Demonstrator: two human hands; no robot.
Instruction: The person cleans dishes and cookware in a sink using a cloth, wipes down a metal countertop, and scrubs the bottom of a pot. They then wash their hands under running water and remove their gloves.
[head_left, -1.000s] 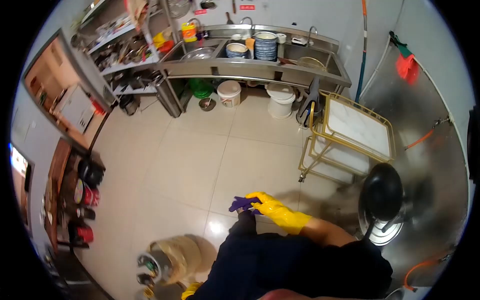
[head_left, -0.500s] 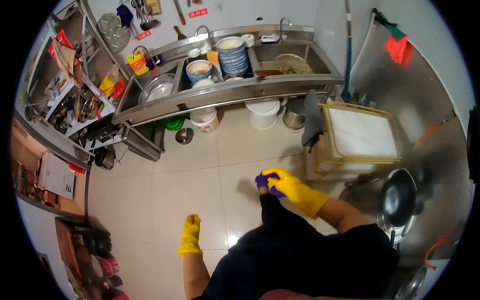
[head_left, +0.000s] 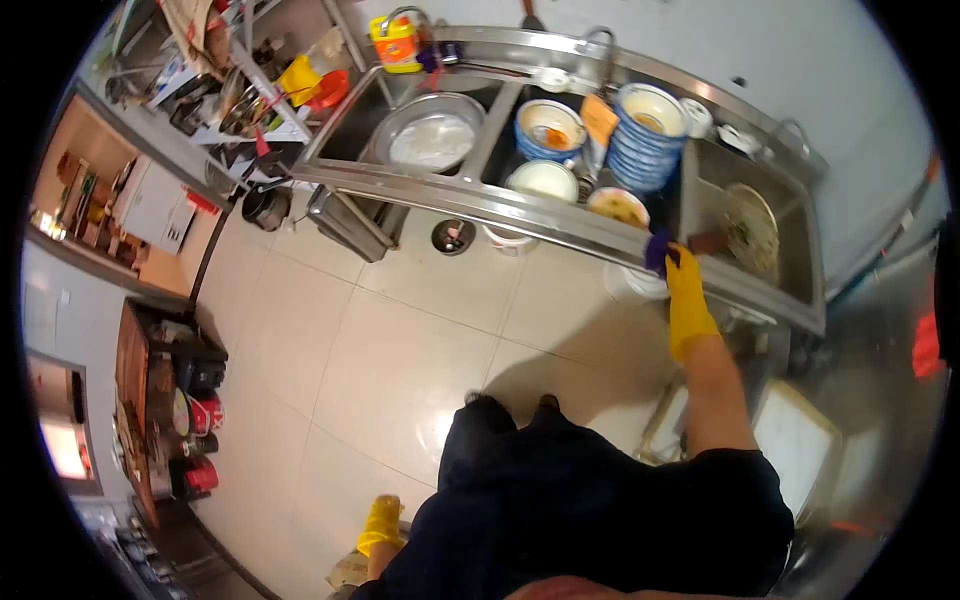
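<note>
My right hand (head_left: 688,300), in a yellow rubber glove, is closed around a bunched purple cloth (head_left: 658,254) at the front edge of the steel sink (head_left: 470,200). Just behind it, in the middle basin, stand a stack of blue-patterned bowls (head_left: 642,150) and a bowl with yellowish residue (head_left: 618,208). A brown handle-like piece (head_left: 708,243) lies near the cloth, by a round strainer (head_left: 752,232) in the right basin. My left hand (head_left: 382,522), also gloved in yellow, hangs low at my side, away from the sink; its fingers are too foreshortened to make out.
A large metal basin (head_left: 428,135) sits in the left sink compartment. On the floor beneath the sink are a small metal bowl (head_left: 453,237) and a white bucket (head_left: 636,284). Cluttered shelves (head_left: 235,95) stand at the left, white-topped containers (head_left: 795,440) at the right.
The sink is now closer and I have turned somewhat left. My right hand has gone from in front of my body to the sink edge with the purple cloth. My left hand hangs lower in view.
</note>
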